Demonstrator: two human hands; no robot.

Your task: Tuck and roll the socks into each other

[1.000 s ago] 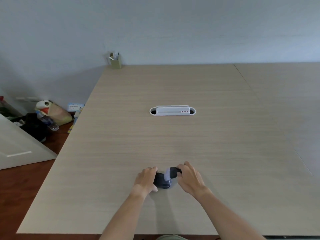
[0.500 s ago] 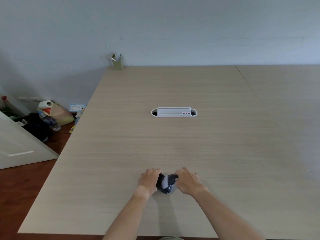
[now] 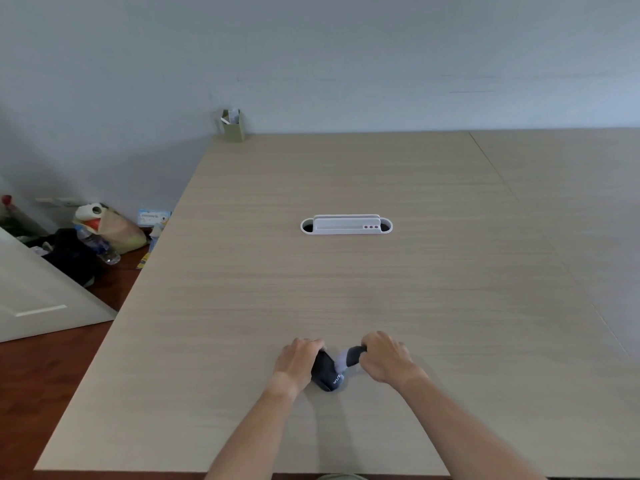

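Observation:
A dark navy sock bundle (image 3: 327,374) with a pale grey patch and white lettering lies on the light wooden table (image 3: 346,289), near its front edge. My left hand (image 3: 299,362) grips the bundle's left side with curled fingers. My right hand (image 3: 384,358) pinches the bundle's upper right end, where the grey part shows. Both hands hold it from opposite sides, and part of the fabric is hidden under my fingers.
A white cable-port cover (image 3: 346,225) is set into the table's middle. A small olive box (image 3: 233,126) stands at the far left corner against the wall. On the floor to the left lie a bag (image 3: 114,226), a water bottle (image 3: 98,245) and a dark bag (image 3: 69,254).
My hands have drawn slightly apart, and the sock bundle now shows a V shape between them with the grey end pulled up to the right.

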